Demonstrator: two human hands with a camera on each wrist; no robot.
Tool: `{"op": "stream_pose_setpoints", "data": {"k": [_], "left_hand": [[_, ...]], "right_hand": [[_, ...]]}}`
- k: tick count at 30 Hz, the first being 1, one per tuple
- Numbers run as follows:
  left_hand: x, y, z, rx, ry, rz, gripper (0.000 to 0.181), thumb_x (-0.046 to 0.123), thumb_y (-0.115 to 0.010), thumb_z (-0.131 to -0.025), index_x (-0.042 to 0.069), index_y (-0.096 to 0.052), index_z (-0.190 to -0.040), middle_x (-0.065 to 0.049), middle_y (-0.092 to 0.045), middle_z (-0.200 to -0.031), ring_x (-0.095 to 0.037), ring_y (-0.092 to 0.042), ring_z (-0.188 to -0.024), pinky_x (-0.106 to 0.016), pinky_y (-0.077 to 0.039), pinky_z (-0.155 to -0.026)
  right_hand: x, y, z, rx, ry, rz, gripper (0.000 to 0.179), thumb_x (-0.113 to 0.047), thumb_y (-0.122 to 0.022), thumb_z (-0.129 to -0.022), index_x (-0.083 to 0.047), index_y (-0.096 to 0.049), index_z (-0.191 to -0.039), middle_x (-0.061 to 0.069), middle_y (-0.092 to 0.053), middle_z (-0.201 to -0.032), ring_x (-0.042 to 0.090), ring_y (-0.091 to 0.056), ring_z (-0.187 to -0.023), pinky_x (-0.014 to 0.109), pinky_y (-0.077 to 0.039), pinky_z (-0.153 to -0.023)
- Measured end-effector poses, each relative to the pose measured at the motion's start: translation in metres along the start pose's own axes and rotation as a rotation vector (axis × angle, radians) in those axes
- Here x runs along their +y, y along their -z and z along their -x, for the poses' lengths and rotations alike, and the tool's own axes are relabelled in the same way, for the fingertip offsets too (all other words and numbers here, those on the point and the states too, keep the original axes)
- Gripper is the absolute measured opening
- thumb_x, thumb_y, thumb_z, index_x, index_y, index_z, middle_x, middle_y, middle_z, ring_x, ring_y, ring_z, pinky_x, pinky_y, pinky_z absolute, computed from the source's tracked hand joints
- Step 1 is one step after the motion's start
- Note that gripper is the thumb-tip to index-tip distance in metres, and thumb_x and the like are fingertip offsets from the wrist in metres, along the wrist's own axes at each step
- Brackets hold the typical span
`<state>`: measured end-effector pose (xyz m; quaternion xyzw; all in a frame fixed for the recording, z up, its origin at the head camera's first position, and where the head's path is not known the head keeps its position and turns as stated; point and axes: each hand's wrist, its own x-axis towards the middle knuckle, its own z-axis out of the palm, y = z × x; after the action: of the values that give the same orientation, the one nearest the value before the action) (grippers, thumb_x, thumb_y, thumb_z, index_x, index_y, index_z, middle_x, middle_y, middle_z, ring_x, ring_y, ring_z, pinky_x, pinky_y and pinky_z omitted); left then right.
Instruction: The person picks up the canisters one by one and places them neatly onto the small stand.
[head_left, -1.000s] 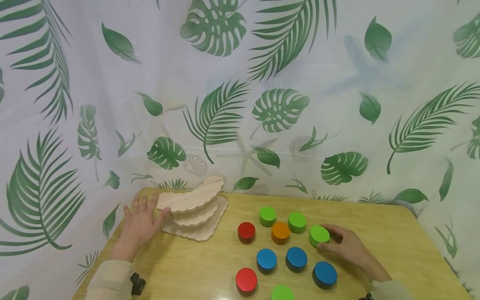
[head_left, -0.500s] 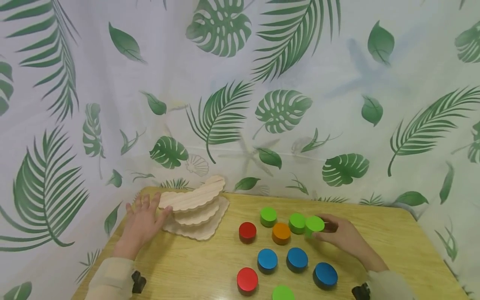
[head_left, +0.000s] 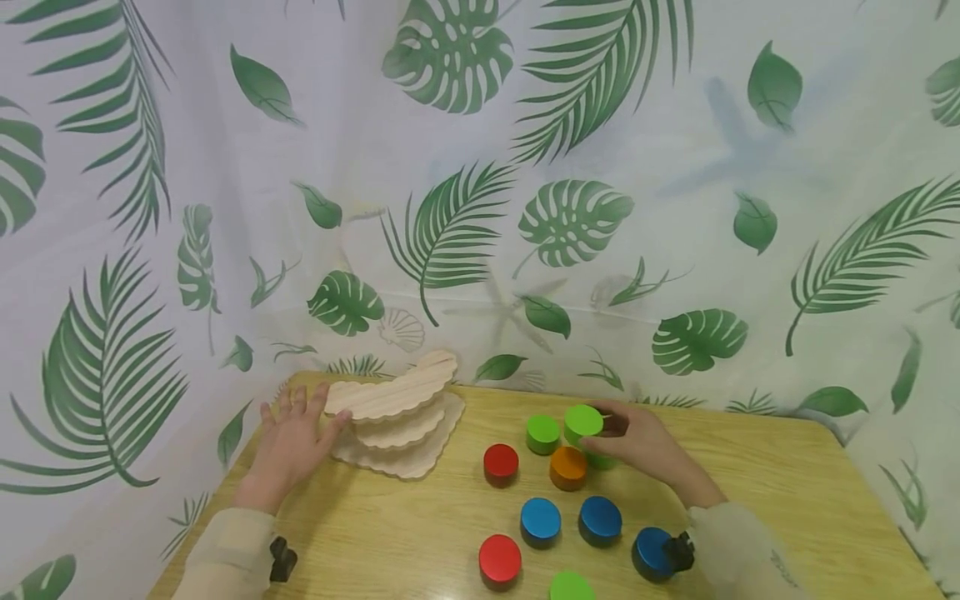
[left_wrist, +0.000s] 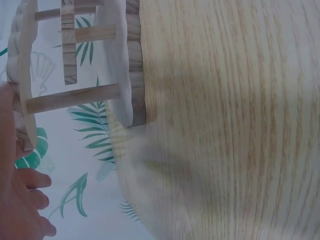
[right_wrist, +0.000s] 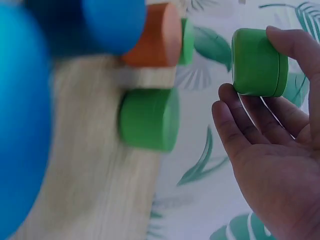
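Observation:
My right hand [head_left: 641,442] pinches a green round lidded tin [right_wrist: 257,62] between thumb and fingers, raised above the table in the right wrist view. In the head view the held tin overlaps another green tin [head_left: 602,460], mostly hidden behind the hand. An orange tin [head_left: 568,468] and a green tin [head_left: 542,434] stand close on its left. My left hand [head_left: 292,446], fingers extended and spread, touches the left end of a tiered wooden stand [head_left: 393,392]. Its scalloped boards are joined by wooden posts [left_wrist: 75,99], seen in the left wrist view.
Nearer the front of the wooden table [head_left: 390,533] stand blue tins [head_left: 541,522], a red tin [head_left: 500,562] and a green tin [head_left: 572,587]. Another red tin [head_left: 501,465] sits left of the orange one. A leaf-print curtain [head_left: 480,208] rises behind the table.
My right hand has lifted the green tin from the right side of the group and carried it left and back, over its neighbours. My left hand stays at the stand.

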<state>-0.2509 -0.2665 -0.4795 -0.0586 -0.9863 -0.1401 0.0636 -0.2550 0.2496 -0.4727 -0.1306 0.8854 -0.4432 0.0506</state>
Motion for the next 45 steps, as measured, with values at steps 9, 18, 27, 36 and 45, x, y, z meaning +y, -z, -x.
{"op": "stream_pose_setpoints", "data": {"k": [9, 18, 27, 36, 45], "left_hand": [[-0.001, -0.001, -0.001, -0.001, -0.005, 0.003, 0.082, 0.061, -0.033, -0.111, 0.000, -0.028, -0.165, -0.043, -0.026, -0.163, -0.065, -0.012, -0.154, -0.086, -0.004, -0.117], [-0.001, -0.002, -0.003, -0.008, -0.002, 0.020, 0.082, 0.062, -0.033, -0.110, 0.001, -0.027, -0.166, -0.043, -0.024, -0.164, -0.065, -0.010, -0.155, -0.085, -0.004, -0.118], [-0.003, 0.000, -0.003, -0.005, -0.002, 0.003, 0.081, 0.060, -0.034, -0.111, 0.002, -0.027, -0.166, -0.042, -0.025, -0.164, -0.064, -0.010, -0.155, -0.085, -0.005, -0.118], [-0.008, -0.003, -0.002, -0.010, -0.030, -0.018, 0.082, 0.061, -0.038, -0.109, 0.004, -0.027, -0.166, -0.041, -0.026, -0.165, -0.063, -0.014, -0.155, -0.084, -0.005, -0.119], [-0.009, -0.002, -0.003, -0.007, -0.024, -0.021, 0.082, 0.062, -0.038, -0.109, 0.004, -0.027, -0.166, -0.041, -0.026, -0.165, -0.063, -0.013, -0.155, -0.085, -0.006, -0.118]], "right_hand": [[-0.027, -0.029, -0.029, -0.030, 0.083, -0.023, 0.063, -0.031, -0.086, -0.088, -0.006, -0.064, -0.142, 0.012, -0.073, -0.130, 0.026, -0.072, -0.112, 0.028, -0.058, -0.093], [-0.069, -0.062, -0.058, -0.078, 0.146, -0.074, 0.057, -0.028, -0.085, -0.089, -0.013, -0.066, -0.141, 0.006, -0.072, -0.129, 0.025, -0.072, -0.113, 0.038, -0.059, -0.100], [-0.106, -0.091, -0.088, -0.109, 0.183, -0.109, 0.057, -0.026, -0.085, -0.088, -0.013, -0.067, -0.140, 0.006, -0.073, -0.130, 0.026, -0.073, -0.116, 0.037, -0.061, -0.094], [-0.123, -0.112, -0.108, -0.111, 0.188, -0.101, 0.054, -0.028, -0.083, -0.088, -0.018, -0.068, -0.139, 0.003, -0.075, -0.127, 0.024, -0.074, -0.112, 0.038, -0.062, -0.092], [-0.134, -0.134, -0.127, -0.119, 0.205, -0.150, 0.051, -0.024, -0.084, -0.088, -0.015, -0.069, -0.137, 0.005, -0.075, -0.124, 0.023, -0.074, -0.108, 0.034, -0.061, -0.089]]}}
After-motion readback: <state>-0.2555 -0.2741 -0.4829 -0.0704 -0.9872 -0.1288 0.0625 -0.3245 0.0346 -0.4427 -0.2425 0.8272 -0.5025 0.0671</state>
